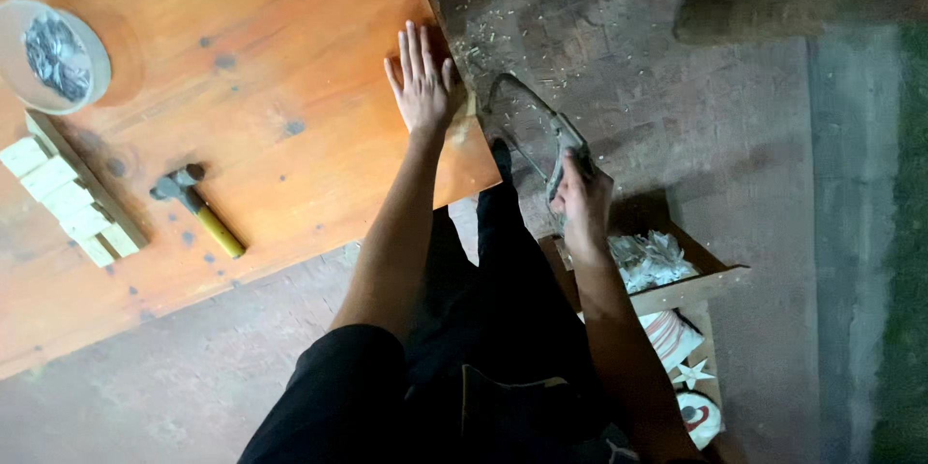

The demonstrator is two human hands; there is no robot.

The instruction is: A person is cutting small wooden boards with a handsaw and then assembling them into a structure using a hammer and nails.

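Note:
My left hand (421,82) lies flat, fingers spread, on the right edge of an orange wooden table (271,48); a thin piece beneath it at the table's edge is hard to make out. My right hand (580,201) grips the handle of a grey hand saw (541,126), whose frame reaches up and left toward the table edge beside my left hand. Sawdust and small chips (503,34) are scattered on the concrete floor just beyond the saw.
A hammer with a yellow handle (198,208) lies on the table. Several pale wooden blocks along a strip (68,198) and a round clear container of dark bits (50,53) sit at the left. A wooden stand with crumpled paper (657,261) is by my right leg. A log (802,0) lies top right.

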